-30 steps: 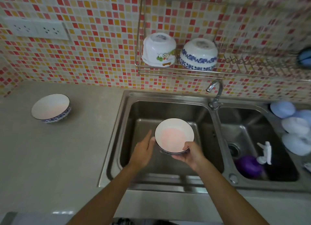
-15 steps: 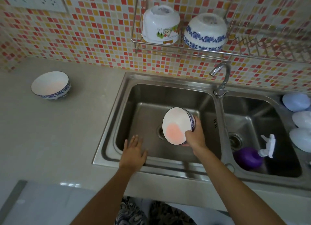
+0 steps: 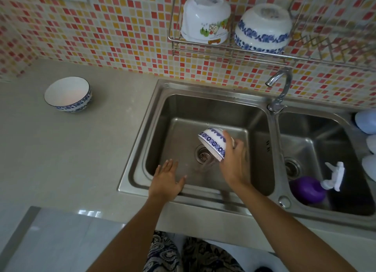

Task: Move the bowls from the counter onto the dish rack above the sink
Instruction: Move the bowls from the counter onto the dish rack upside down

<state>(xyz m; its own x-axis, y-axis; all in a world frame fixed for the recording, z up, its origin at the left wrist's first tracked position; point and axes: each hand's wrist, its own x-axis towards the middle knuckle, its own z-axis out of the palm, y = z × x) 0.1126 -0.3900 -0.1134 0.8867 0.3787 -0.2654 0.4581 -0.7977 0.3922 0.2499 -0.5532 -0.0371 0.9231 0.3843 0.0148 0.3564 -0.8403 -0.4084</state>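
Observation:
My right hand (image 3: 234, 159) grips a blue-patterned white bowl (image 3: 212, 142), turned mouth-down and tilted over the left sink basin (image 3: 203, 113) above the drain. My left hand (image 3: 166, 180) hovers open, fingers spread, over the basin's front edge, holding nothing. A second blue-rimmed bowl (image 3: 68, 93) stands upright on the counter (image 3: 61, 149) at the left. On the wire dish rack (image 3: 203, 51) above the sink, a white bowl with a cartoon print (image 3: 205, 21) and a blue-flowered bowl (image 3: 263, 29) rest upside down.
A chrome faucet (image 3: 279, 88) rises between the two basins. In the right basin lies a purple spray bottle (image 3: 309, 188) with a white trigger. Pale blue lids (image 3: 366, 122) sit at the far right edge. Mosaic wall tiles back the counter.
My right hand has turned the bowl from mouth-up to mouth-down over the drain. My left hand let go of it and drew back to the sink's front edge.

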